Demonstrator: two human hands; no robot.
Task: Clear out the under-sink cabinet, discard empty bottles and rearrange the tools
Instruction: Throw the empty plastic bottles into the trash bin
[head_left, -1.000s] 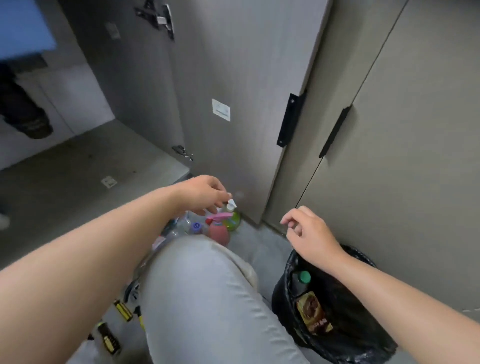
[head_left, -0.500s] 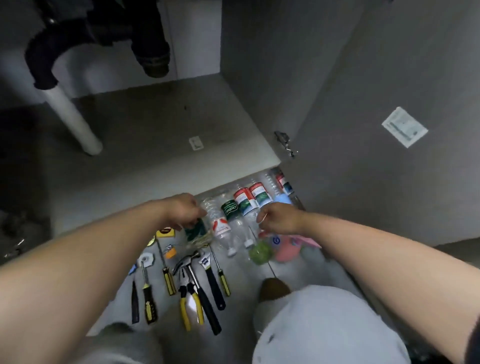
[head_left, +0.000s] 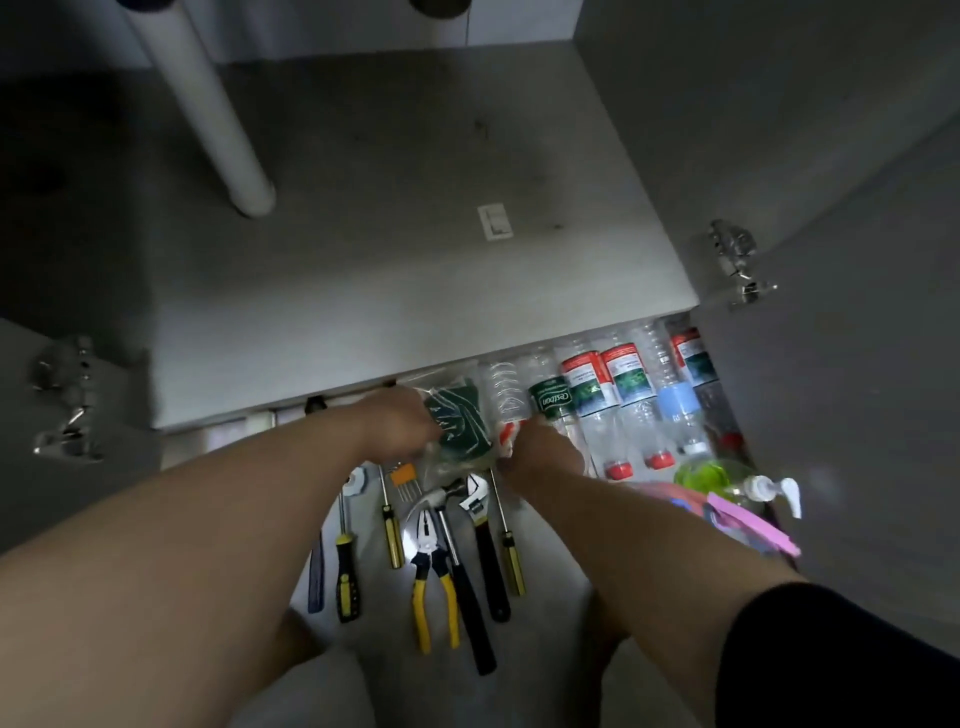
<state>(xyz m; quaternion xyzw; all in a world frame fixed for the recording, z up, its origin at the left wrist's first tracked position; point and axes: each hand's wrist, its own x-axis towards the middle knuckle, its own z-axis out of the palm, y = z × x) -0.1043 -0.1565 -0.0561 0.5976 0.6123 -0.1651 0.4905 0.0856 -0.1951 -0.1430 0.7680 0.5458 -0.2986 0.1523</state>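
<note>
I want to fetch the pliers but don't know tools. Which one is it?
Find the cabinet shelf, then the row of tools on the floor before it. The pliers lie mid-row, left of the black-handled hammer. Only they have two yellow handles.

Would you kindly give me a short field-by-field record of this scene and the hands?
left hand: grips clear plastic bag with green contents
right hand: at the bag's right edge, grip unclear
water bottles: lying in a row, right of the bag
tools: pliers, hammer, adjustable wrench, screwdrivers, side by side on floor
green pump bottle: nearer camera, far right
</note>
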